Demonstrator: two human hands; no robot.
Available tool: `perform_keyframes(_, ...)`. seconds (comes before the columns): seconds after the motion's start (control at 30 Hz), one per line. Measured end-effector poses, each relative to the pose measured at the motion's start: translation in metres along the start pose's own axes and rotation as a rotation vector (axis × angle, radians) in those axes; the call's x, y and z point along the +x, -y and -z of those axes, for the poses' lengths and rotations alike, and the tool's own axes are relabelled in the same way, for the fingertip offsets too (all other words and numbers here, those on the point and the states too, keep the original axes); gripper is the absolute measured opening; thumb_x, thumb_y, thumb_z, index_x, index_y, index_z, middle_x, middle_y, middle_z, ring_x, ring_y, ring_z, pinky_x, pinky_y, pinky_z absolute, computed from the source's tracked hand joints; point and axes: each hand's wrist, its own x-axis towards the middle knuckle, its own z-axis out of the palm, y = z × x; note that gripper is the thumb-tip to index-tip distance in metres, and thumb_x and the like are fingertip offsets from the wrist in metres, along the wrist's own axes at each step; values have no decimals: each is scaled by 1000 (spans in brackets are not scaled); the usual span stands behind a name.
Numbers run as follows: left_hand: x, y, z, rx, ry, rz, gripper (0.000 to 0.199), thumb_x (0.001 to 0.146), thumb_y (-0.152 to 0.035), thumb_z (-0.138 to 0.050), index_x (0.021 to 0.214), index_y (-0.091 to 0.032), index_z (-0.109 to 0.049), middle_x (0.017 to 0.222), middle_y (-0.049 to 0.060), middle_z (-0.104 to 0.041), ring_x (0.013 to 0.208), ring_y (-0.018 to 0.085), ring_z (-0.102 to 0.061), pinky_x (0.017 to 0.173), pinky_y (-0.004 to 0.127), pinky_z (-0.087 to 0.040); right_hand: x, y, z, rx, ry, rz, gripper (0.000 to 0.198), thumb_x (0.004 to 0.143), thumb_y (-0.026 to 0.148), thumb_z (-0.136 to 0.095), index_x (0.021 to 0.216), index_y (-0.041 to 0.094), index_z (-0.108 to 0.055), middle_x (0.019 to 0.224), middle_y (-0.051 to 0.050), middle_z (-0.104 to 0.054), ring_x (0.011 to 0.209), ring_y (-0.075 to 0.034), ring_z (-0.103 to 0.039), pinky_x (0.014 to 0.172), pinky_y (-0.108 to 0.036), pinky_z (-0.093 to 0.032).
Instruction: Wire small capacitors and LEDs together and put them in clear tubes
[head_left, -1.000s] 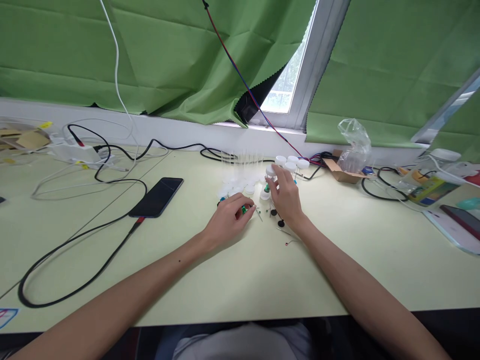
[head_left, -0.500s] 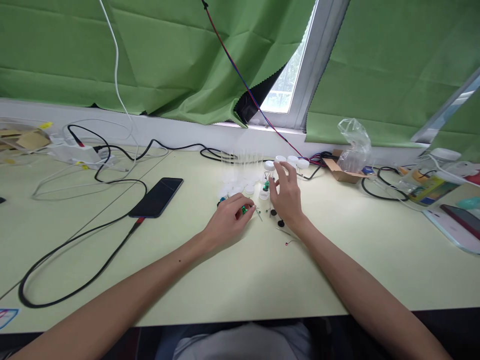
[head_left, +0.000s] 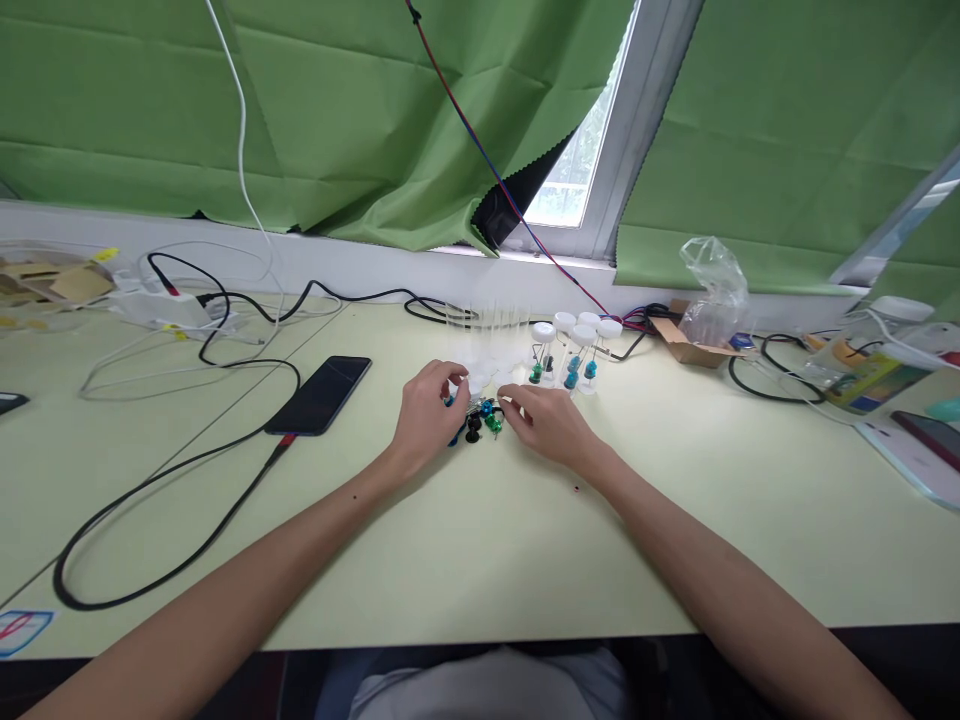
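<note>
A small pile of blue, black and green pieces with thin metal bits (head_left: 475, 422) lies on the table between my hands. My left hand (head_left: 426, 415) is at the pile's left side, fingers bent and closed; whatever is in them is hidden. My right hand (head_left: 546, 420) rests to its right, thumb and fingertips pinched near the pile's edge; I cannot make out what they hold. Behind the right hand stand several clear tubes with white caps (head_left: 581, 336), with green and blue pieces inside. Upright clear tubes (head_left: 491, 335) stand behind the pile, with white caps (head_left: 484, 374) near their bases.
On the left lies a black phone (head_left: 319, 395) plugged into a black cable (head_left: 150, 590). A small cardboard box (head_left: 686, 345) with a plastic bag (head_left: 716, 300) is at the back right. A pale phone (head_left: 904, 455) lies far right. A tiny pink-and-dark piece (head_left: 576, 489) sits near my right forearm.
My right hand has left the capped tubes and come left to the pile. My left hand has shifted slightly left. The loose black pieces and metal bits once near my right hand are now gathered between my hands.
</note>
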Motion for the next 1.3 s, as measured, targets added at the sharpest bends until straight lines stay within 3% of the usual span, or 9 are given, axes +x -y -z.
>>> perform_keyframes(0.17, 1, 3, -1, 5, 36, 51, 13, 87, -20, -54, 91, -18, -66, 83, 3, -68, 68, 15, -58, 70, 30, -47, 0, -3, 4, 5, 107, -94, 15, 98, 20, -50, 98, 17, -65, 71, -2, -66, 57, -13, -52, 56, -25, -30)
perform_keyframes(0.4, -3, -1, -4, 42, 184, 7, 14, 88, -23, -56, 91, -19, -68, 88, 4, -70, 85, 21, -63, 80, 34, -48, -1, 1, 6, 94, 227, -115, 17, 99, 28, -55, 106, 17, -66, 85, -4, -67, 64, -12, -54, 62, -26, -34)
perform_keyframes(0.77, -7, -6, -5, 63, 260, 0, 14, 85, -21, -59, 93, -19, -71, 93, 6, -70, 94, 23, -61, 85, 37, -48, 1, 8, 7, 27, 357, -174, 21, 95, 36, -61, 94, 16, -65, 91, -5, -60, 72, -14, -55, 61, -25, -33)
perform_keyframes(1.3, -11, -13, -5, 75, 285, -36, 13, 87, -18, -56, 91, -19, -68, 89, 5, -67, 92, 24, -58, 85, 39, -48, 2, 10, 5, -15, 391, -207, 18, 98, 28, -54, 90, 16, -64, 87, -4, -61, 67, -13, -52, 57, -26, -30)
